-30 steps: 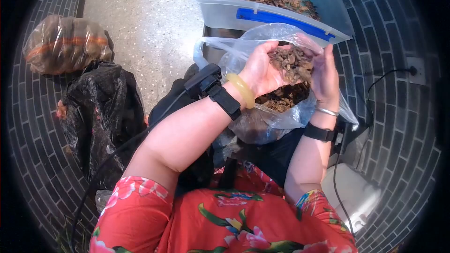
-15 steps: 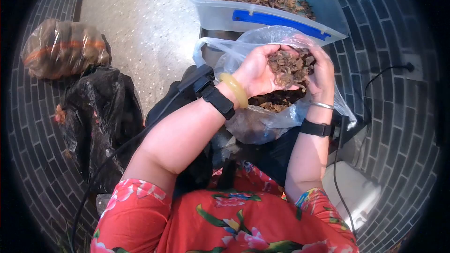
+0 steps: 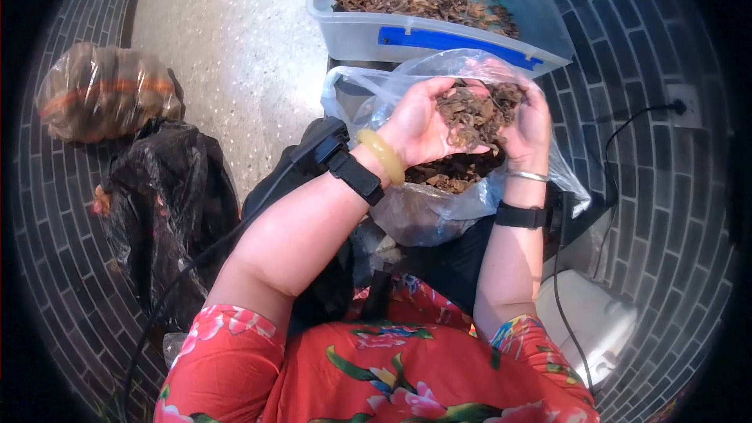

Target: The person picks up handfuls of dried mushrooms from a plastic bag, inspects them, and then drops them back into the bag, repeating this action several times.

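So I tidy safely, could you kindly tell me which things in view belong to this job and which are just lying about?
Likely the job:
brown leaf-like flakes, cupped in left hand and right hand
clear plastic bag beneath, holding more
clear plastic bin, holding similar flakes

Apparently lying about:
black plastic bag
orange-banded bundle

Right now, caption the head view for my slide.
Left hand and right hand cup brown flakes over a clear plastic bag.

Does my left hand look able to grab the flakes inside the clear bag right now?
Probably not immediately: your left hand is helping cup a handful, though the clear bag gapes open below, with flakes showing.
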